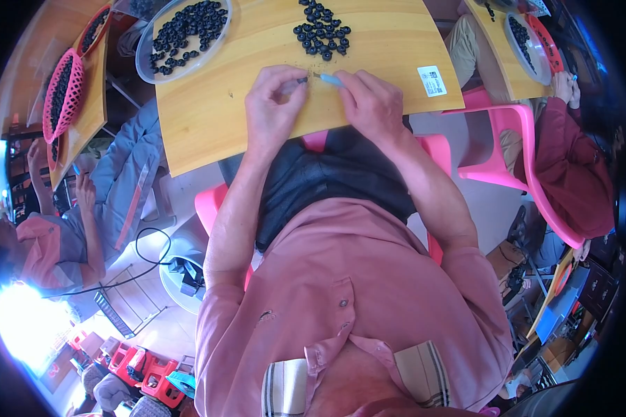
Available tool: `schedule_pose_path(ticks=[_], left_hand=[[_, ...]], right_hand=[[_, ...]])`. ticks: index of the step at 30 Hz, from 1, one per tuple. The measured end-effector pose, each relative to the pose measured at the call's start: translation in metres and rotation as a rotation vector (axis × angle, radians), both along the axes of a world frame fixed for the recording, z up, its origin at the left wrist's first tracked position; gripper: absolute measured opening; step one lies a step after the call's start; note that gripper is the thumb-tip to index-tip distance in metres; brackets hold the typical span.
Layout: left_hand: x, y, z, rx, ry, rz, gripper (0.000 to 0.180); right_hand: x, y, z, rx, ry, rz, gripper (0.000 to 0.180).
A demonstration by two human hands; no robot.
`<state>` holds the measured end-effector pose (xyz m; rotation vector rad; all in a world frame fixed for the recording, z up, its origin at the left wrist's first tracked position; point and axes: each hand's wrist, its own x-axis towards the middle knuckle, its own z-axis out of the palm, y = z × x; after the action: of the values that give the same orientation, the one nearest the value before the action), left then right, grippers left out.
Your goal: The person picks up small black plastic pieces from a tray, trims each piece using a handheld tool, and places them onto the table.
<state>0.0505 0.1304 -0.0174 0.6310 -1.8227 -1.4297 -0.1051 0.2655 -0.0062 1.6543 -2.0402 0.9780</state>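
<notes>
Over the near part of the wooden table, my left hand pinches a small black part between thumb and fingertips. My right hand is closed on a slim tool with a light blue handle; its thin dark tip points left at the part, with a small gap between them. The tip is too small for me to tell its kind. Just beyond my hands lies a loose pile of small black ring-like parts. Many similar parts fill a clear round tray at the far left of the table.
A white label is stuck near the table's right edge. Pink chairs stand at the right. To the left, a person sits by a table with a pink basket of black parts. Another person works at the right.
</notes>
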Motion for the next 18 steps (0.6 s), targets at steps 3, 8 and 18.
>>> schedule_pose_path(ticks=[3, 8, 18], left_hand=[[-0.0004, 0.0002, -0.0005, -0.011, 0.002, 0.022, 0.022], [-0.0022, 0.0032, 0.0038, 0.073, -0.002, 0.028, 0.024], [-0.0026, 0.0066, 0.0060, -0.028, -0.048, 0.027, 0.026]], right_hand=[[0.0006, 0.0003, 0.0010, -0.005, 0.010, 0.005, 0.018], [0.0019, -0.0003, 0.0031, -0.035, 0.073, 0.032, 0.017], [0.0063, 0.0009, 0.0011, 0.012, 0.098, 0.037, 0.026]])
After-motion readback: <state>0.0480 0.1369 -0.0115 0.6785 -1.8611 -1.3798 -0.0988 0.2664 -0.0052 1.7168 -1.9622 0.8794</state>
